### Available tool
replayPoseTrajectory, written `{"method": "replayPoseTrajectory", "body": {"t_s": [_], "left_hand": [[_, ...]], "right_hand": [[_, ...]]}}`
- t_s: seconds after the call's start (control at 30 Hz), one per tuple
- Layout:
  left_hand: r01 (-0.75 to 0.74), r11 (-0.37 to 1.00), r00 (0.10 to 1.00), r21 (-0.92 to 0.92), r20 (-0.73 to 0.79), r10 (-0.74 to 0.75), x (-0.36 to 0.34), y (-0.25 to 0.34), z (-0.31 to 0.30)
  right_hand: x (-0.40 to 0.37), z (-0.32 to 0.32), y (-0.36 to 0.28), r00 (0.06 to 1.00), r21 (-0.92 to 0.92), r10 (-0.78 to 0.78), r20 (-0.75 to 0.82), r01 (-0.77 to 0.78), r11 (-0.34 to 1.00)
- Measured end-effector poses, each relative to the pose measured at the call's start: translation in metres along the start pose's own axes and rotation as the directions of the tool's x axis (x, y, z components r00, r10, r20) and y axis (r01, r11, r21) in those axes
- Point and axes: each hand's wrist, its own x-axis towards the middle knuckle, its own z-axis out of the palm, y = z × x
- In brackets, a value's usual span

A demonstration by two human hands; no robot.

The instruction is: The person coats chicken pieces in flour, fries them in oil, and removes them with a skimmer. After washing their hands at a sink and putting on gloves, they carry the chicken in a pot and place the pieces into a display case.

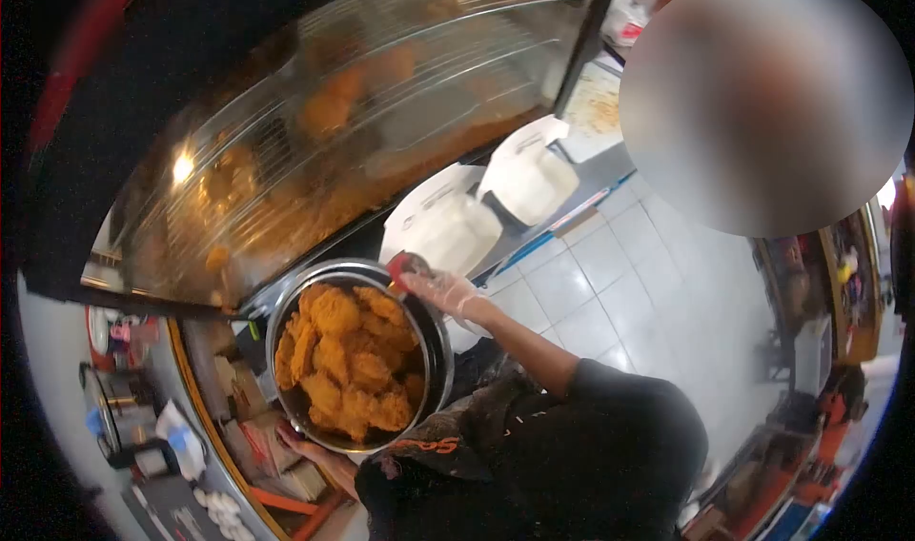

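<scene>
A round metal bowl point(440, 350) full of golden-brown fried chicken point(353, 360) is in front of my body, below the glass cabinet. My left hand point(303, 446) is at the lower left of the bowl, supporting its side; part of the hand is hidden. Over the bowl's upper right rim is my right hand point(437, 291) in a clear plastic glove. Its fingers are closed around a small red object point(408, 266) whose kind I cannot make out. Just beyond this hand stand two open white paper boxes, the nearer box point(448, 222) and the farther box point(534, 179).
A lit glass display cabinet point(381, 112) with wire racks and several fried pieces rises ahead. A blurred patch covers the upper right. Pale floor tiles point(610, 293) lie to the right. Shelves point(276, 446) with packages stand at lower left, and more shelving point(810, 284) at far right.
</scene>
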Motion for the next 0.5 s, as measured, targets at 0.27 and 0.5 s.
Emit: {"method": "replayPoseTrajectory", "body": {"t_s": [0.27, 0.5], "left_hand": [[-0.038, 0.998, 0.999, 0.05, 0.021, 0.037, 0.013, -0.02, 0.009], [-0.052, 0.998, 0.999, 0.033, 0.011, 0.051, 0.013, -0.023, 0.003]], "right_hand": [[-0.109, 0.105, -0.055, 0.767, -0.589, -0.278, 0.578, 0.157, -0.792], [-0.078, 0.226, -0.18, 0.052, -0.272, -0.291, 0.955, 0.542, -0.795]]}}
